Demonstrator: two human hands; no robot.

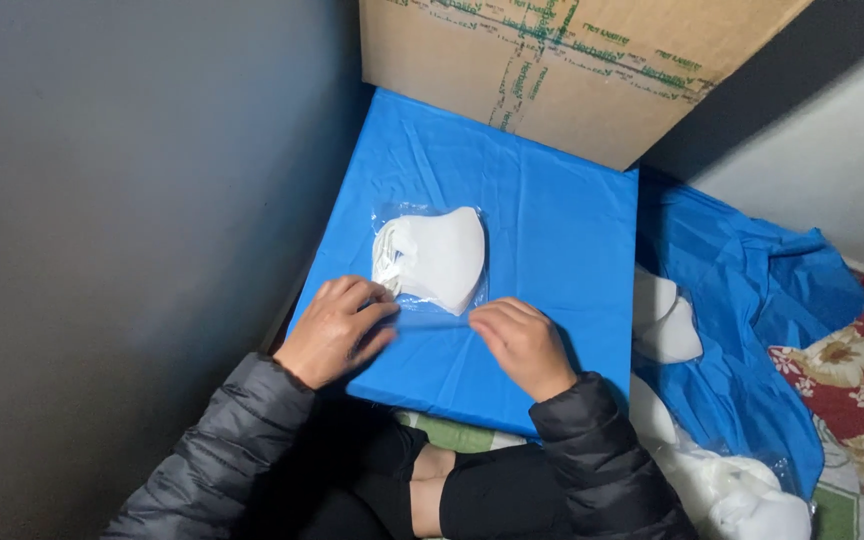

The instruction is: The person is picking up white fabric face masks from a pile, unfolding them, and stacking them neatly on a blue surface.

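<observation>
Masks (437, 258) — a white stack inside a clear bag (430, 300) — lie just beyond both hands on the blue board (552, 220), long axis running near to far. Left hand (335, 328) and right hand (520, 343), apart, pinch the bag's near edge; neither hand is clearly nearer.

Single head-worn view, looking steeply down and close over the person's lap at a flat board covered in blue plastic sheet (552, 240), which fills frame centre. Camera faces toward 12 o'clock, where a brown cardboard box (572, 70) stands; grey wall (122, 220) at 9 o'clock, crumpled blue plastic sheeting (752, 300) at 3 o'clock.
</observation>
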